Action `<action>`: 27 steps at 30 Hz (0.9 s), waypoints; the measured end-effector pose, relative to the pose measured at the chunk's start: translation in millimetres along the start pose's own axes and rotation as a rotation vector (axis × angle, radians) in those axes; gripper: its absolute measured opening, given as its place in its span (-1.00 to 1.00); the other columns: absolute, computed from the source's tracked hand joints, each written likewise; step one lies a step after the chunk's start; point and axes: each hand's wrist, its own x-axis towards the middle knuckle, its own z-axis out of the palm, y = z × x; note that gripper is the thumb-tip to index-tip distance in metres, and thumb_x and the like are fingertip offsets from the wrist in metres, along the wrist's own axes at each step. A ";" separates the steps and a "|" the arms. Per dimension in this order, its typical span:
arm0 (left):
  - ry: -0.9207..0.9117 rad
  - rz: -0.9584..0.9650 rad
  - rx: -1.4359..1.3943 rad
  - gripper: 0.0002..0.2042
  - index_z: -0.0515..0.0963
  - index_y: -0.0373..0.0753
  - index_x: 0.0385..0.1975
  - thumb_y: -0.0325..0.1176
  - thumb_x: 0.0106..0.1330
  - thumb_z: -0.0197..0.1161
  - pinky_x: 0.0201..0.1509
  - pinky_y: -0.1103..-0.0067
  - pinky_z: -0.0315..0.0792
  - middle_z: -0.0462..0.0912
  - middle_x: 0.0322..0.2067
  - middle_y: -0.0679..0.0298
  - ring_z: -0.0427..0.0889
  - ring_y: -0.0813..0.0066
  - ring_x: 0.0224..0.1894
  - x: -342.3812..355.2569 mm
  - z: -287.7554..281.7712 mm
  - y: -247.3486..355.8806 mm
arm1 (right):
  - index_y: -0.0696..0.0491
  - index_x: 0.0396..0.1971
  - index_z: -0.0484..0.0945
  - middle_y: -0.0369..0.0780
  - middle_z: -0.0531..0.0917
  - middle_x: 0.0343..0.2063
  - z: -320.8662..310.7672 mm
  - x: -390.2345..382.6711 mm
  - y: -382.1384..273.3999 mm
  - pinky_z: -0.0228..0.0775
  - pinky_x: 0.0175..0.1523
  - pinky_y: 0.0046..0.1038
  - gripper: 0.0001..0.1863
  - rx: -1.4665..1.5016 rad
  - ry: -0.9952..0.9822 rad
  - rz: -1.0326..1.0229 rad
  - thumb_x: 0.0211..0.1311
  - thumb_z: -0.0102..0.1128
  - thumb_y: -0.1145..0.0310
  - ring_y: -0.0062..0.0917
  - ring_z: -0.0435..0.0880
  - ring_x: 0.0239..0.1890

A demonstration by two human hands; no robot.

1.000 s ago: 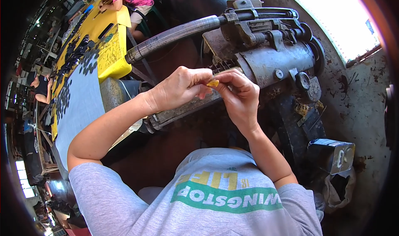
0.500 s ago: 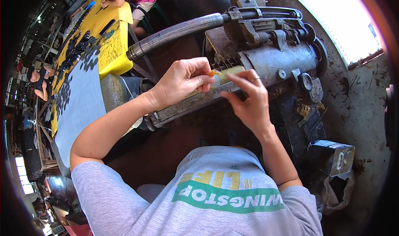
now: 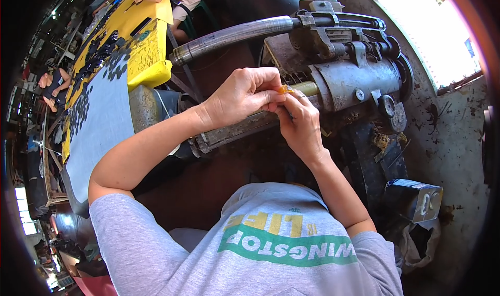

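Above the machine's long trough, my left hand (image 3: 240,95) is closed in a pinch with thumb and forefinger. A small, glossy amber piece (image 3: 286,89) shows at those fingertips; its kind is not clear. My right hand (image 3: 303,125), wearing a ring, meets the left one there, its fingers drawn together at the same piece. Behind the hands lies a yellowish roller (image 3: 309,88) of the worn metal machine (image 3: 359,85), partly covered by my fingers.
A long steel roller (image 3: 234,37) reaches left from the machine. At left, a table with a yellow cover (image 3: 148,51) and a pale sheet (image 3: 99,145) carries dark pieces. A square can (image 3: 416,199) stands at lower right. Other people sit beyond the table.
My right hand has moved left and closed in to the left hand's fingertips at the amber piece. Earlier it was apart with its fingers spread. The view has shifted slightly.
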 end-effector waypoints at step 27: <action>0.230 -0.090 0.061 -0.90 0.37 -0.29 -0.46 -0.56 0.30 0.12 -0.33 0.75 0.41 0.50 -0.53 0.37 0.49 0.75 -0.42 -11.6 19.9 24.1 | 0.12 -0.48 0.61 -0.29 0.53 -0.63 -366.4 93.4 274.1 0.30 -0.31 -0.51 -0.39 -0.658 0.327 0.632 0.21 0.02 -0.22 -0.60 0.47 -0.49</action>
